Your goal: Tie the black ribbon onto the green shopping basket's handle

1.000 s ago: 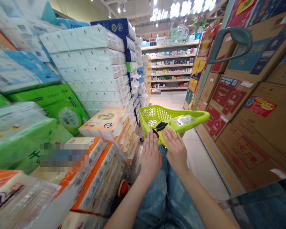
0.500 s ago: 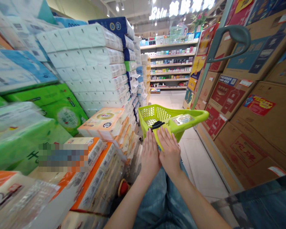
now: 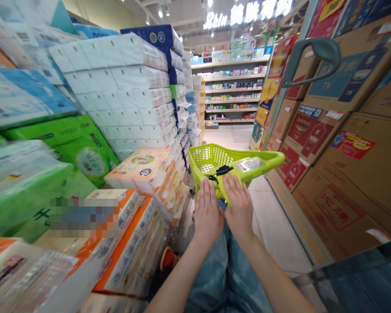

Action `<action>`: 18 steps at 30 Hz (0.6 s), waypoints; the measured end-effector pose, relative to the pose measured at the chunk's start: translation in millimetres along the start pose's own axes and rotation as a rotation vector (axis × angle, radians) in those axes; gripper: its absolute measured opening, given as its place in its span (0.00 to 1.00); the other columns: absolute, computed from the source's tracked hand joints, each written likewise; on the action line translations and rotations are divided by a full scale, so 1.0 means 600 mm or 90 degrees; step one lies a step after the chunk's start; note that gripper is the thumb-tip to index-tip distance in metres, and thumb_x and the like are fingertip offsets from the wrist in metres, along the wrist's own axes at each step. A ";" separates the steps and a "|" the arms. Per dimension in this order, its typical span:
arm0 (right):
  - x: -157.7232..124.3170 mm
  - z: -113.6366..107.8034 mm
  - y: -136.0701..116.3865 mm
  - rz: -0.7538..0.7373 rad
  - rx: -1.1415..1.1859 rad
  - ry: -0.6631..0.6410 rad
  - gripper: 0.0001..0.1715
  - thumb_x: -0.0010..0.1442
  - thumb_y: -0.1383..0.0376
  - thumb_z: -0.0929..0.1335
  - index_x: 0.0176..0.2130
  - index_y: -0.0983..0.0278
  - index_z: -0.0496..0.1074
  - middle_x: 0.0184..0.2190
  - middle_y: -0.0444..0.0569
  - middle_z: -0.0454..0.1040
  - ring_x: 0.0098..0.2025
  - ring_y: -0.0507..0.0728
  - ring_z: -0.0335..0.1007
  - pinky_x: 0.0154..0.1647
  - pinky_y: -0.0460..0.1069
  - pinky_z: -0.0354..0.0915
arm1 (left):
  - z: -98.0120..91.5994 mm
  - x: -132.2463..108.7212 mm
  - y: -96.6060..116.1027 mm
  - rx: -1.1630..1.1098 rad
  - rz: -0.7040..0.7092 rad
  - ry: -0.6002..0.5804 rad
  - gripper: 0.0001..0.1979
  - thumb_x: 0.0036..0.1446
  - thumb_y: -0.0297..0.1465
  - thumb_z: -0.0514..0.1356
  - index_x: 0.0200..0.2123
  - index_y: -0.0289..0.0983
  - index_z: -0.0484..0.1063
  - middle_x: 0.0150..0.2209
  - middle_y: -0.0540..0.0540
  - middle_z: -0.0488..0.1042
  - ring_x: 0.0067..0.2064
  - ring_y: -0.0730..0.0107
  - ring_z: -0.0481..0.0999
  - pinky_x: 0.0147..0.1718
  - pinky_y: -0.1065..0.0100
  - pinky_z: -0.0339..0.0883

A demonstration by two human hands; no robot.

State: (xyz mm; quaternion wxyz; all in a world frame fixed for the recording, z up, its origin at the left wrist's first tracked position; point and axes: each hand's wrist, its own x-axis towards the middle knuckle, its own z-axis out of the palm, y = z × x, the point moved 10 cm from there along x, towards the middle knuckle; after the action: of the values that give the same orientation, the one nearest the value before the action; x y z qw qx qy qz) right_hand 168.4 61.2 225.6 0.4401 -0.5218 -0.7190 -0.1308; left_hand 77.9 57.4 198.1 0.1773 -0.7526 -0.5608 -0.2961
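Note:
A lime-green shopping cart (image 3: 211, 153) stands in front of me, its basket wall full of holes. Flat on its near side lies my right hand (image 3: 239, 202), fingers stretched out over a yellow-green panel or cloth (image 3: 224, 189); I cannot tell which. Beside it, my left hand (image 3: 208, 213) is also flat, fingers pointing forward at the cart's near left rim. A black strap-like piece (image 3: 224, 170) rests on the rim just ahead of the fingertips. Right of that, a clear-covered label (image 3: 249, 164) sits at the base of the cart's long handle (image 3: 273, 157).
Tissue packs (image 3: 111, 52) are piled high on the left, with orange packs (image 3: 140, 165) low beside the cart. Cardboard cartons (image 3: 358, 182) line the right, where a grey-green handle (image 3: 313, 65) juts out. The aisle floor (image 3: 239, 135) leads to product shelves (image 3: 233, 89).
My right hand has shifted a little to the right, and its fingers sit slightly apart from the left hand's. More of the black strap-like piece shows. The cart stays in about the same place.

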 end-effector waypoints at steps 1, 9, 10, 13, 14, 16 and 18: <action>-0.003 0.005 -0.021 -0.019 0.011 -0.007 0.47 0.53 0.80 0.57 0.69 0.61 0.56 0.68 0.50 0.62 0.72 0.56 0.50 0.70 0.59 0.50 | 0.000 0.000 -0.002 0.006 -0.005 0.003 0.44 0.57 0.26 0.55 0.71 0.21 0.35 0.72 0.26 0.42 0.73 0.50 0.39 0.68 0.52 0.52; 0.006 -0.018 0.053 -0.052 -0.006 -0.001 0.46 0.53 0.80 0.57 0.67 0.59 0.60 0.66 0.48 0.64 0.71 0.56 0.53 0.70 0.58 0.50 | 0.001 0.001 0.000 -0.014 -0.018 0.008 0.47 0.57 0.28 0.56 0.71 0.22 0.32 0.72 0.26 0.41 0.73 0.49 0.38 0.67 0.49 0.52; 0.009 -0.026 0.073 -0.035 -0.010 0.015 0.46 0.53 0.80 0.57 0.67 0.58 0.60 0.66 0.48 0.64 0.71 0.56 0.53 0.70 0.58 0.51 | 0.000 0.001 0.001 -0.019 -0.020 0.010 0.47 0.57 0.28 0.57 0.71 0.23 0.31 0.72 0.26 0.41 0.73 0.49 0.38 0.67 0.49 0.52; 0.013 -0.038 0.099 0.032 -0.019 0.056 0.46 0.52 0.80 0.58 0.67 0.58 0.59 0.67 0.48 0.63 0.71 0.57 0.53 0.69 0.60 0.52 | -0.003 0.003 0.006 -0.032 -0.019 0.014 0.47 0.57 0.28 0.57 0.71 0.23 0.31 0.72 0.26 0.42 0.73 0.49 0.39 0.67 0.49 0.52; 0.013 -0.036 0.093 0.050 -0.020 0.060 0.47 0.52 0.80 0.58 0.68 0.58 0.59 0.67 0.49 0.63 0.71 0.57 0.53 0.69 0.60 0.52 | -0.004 0.003 0.007 -0.034 -0.018 0.014 0.47 0.57 0.29 0.57 0.71 0.23 0.32 0.72 0.26 0.42 0.73 0.48 0.39 0.67 0.49 0.52; 0.011 -0.022 0.057 0.049 -0.014 0.041 0.47 0.52 0.80 0.58 0.68 0.60 0.59 0.67 0.49 0.63 0.71 0.58 0.52 0.69 0.60 0.52 | -0.004 0.003 0.007 -0.034 -0.014 0.010 0.46 0.58 0.28 0.56 0.71 0.22 0.32 0.72 0.25 0.43 0.73 0.48 0.40 0.67 0.49 0.52; 0.007 -0.004 0.007 0.006 0.003 0.005 0.46 0.52 0.80 0.57 0.67 0.62 0.60 0.67 0.49 0.63 0.71 0.57 0.51 0.69 0.59 0.52 | -0.003 0.001 0.005 -0.026 -0.012 0.009 0.45 0.58 0.27 0.55 0.71 0.22 0.33 0.72 0.25 0.43 0.73 0.49 0.40 0.67 0.50 0.53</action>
State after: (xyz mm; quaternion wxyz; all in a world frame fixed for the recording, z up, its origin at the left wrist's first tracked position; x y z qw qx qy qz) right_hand 172.8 63.7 229.1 0.4450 -0.5238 -0.7148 -0.1292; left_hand 80.4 55.8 200.2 0.1630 -0.7487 -0.5604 -0.3144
